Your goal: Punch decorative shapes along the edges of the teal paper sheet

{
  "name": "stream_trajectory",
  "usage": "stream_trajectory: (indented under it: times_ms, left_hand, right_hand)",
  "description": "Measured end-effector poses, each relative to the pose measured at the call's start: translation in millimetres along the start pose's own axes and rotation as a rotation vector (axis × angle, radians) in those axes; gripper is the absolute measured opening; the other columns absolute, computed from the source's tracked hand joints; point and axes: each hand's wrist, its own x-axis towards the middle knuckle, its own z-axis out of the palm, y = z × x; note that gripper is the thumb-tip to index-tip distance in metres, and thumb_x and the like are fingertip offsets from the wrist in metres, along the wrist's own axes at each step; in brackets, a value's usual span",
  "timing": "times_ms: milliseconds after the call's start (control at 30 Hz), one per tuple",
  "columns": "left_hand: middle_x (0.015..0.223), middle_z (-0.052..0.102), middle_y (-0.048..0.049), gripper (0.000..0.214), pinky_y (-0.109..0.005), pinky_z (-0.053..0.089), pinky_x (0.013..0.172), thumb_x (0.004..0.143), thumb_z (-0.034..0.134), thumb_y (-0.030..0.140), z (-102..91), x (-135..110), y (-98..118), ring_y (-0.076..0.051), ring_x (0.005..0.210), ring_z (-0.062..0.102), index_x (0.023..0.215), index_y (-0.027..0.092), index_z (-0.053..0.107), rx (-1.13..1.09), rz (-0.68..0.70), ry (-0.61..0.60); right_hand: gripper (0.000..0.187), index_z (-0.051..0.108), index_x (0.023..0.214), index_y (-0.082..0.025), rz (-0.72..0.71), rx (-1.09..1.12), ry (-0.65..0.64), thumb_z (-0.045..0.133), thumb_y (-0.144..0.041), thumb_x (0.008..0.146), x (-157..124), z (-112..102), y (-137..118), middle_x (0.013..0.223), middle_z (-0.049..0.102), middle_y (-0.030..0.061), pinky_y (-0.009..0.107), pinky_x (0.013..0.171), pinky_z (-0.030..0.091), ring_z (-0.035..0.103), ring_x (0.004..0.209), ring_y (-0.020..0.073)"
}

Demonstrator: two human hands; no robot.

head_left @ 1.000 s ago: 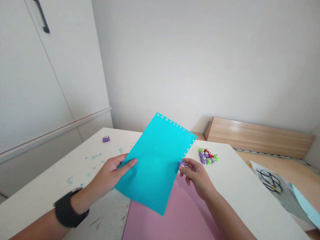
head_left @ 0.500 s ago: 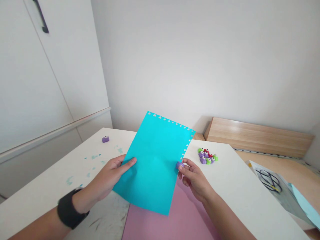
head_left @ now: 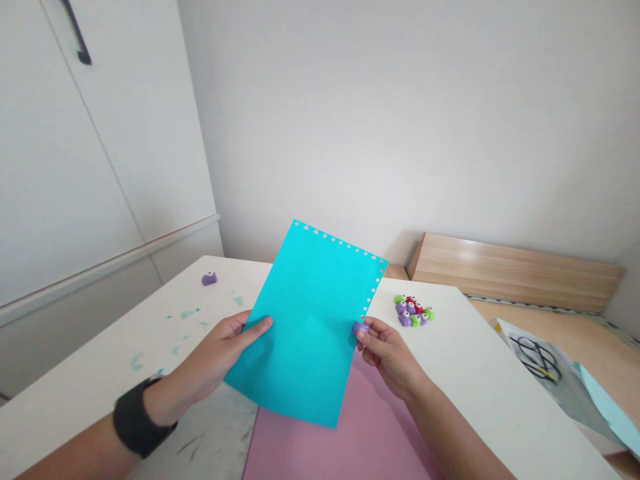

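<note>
A bright blue sheet of paper [head_left: 305,313] is held tilted above the table, with a row of small punched shapes along its top edge and down the upper part of its right edge. My left hand [head_left: 227,347] pinches the sheet's left edge, thumb on the front. At the right edge, just under the lowest hole, my right hand [head_left: 387,350] grips a small purple paper punch [head_left: 359,329] set on the paper. Beneath the sheet lies a pink mat [head_left: 320,450].
A cluster of green, red and purple punches [head_left: 414,311] sits on the white table [head_left: 480,373] at right. One more purple punch [head_left: 209,279] stands far left, near blue paper scraps [head_left: 187,314]. A clear box with black cable [head_left: 536,360] lies beyond the right edge.
Both hands, the sheet and the punch keep nearly the same pose. The whole view has shifted very slightly.
</note>
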Motion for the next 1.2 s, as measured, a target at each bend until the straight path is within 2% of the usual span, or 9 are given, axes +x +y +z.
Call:
stream_trajectory:
  times_ms: [133,267,700,900,1067,1200]
  left_hand:
    - [0.132,0.065,-0.0083,0.05,-0.044,0.057,0.092,0.086,0.067,0.046,-2.2,0,0,-0.03,0.109,0.068,0.131,0.027,0.06,-0.036,-0.007,-0.036]
    - [0.132,0.065,-0.0086,0.049,-0.044,0.057,0.093,0.086,0.067,0.045,-3.1,0,-2,-0.031,0.109,0.068,0.131,0.027,0.06,-0.038,0.001,-0.044]
    - [0.13,0.066,-0.0092,0.051,-0.044,0.059,0.089,0.086,0.068,0.045,-5.1,3,-6,-0.032,0.107,0.069,0.132,0.026,0.06,0.009,0.02,-0.014]
    - [0.13,0.067,-0.0082,0.049,-0.043,0.059,0.089,0.086,0.067,0.045,-1.1,0,-3,-0.032,0.107,0.069,0.131,0.027,0.06,0.011,0.013,0.001]
    - [0.128,0.067,-0.0088,0.049,-0.046,0.059,0.09,0.086,0.068,0.044,2.0,-3,-1,-0.033,0.107,0.069,0.131,0.026,0.061,0.003,0.012,-0.032]
    - [0.126,0.069,-0.0085,0.049,-0.046,0.059,0.088,0.085,0.068,0.045,0.3,-2,-1,-0.033,0.104,0.07,0.13,0.026,0.062,0.023,0.02,-0.012]
  right_hand:
    - [0.048,0.063,0.106,-0.023,-0.004,0.016,-0.006,0.084,-0.045,0.069,0,0,1,0.075,0.06,-0.0009,0.024,0.052,0.028,0.047,0.062,0.0117]
    - [0.043,0.064,0.104,-0.02,-0.013,0.014,-0.029,0.082,-0.043,0.071,1,-1,3,0.078,0.06,0.0005,0.024,0.054,0.029,0.048,0.065,0.0121]
    - [0.034,0.068,0.1,-0.017,-0.074,-0.085,-0.066,0.077,-0.042,0.077,2,-4,3,0.076,0.06,0.0013,0.025,0.056,0.03,0.043,0.062,0.0113]
    - [0.028,0.068,0.095,-0.017,-0.138,-0.141,-0.081,0.075,-0.04,0.08,4,-3,9,0.077,0.061,0.0022,0.027,0.06,0.034,0.048,0.069,0.0138]
    - [0.023,0.068,0.086,-0.018,-0.161,-0.17,-0.063,0.075,-0.04,0.08,3,1,11,0.073,0.061,0.0007,0.027,0.063,0.034,0.048,0.068,0.0136]
    - [0.021,0.069,0.088,-0.018,-0.175,-0.155,-0.043,0.075,-0.038,0.081,2,1,11,0.072,0.061,0.0003,0.028,0.064,0.035,0.049,0.068,0.0136]
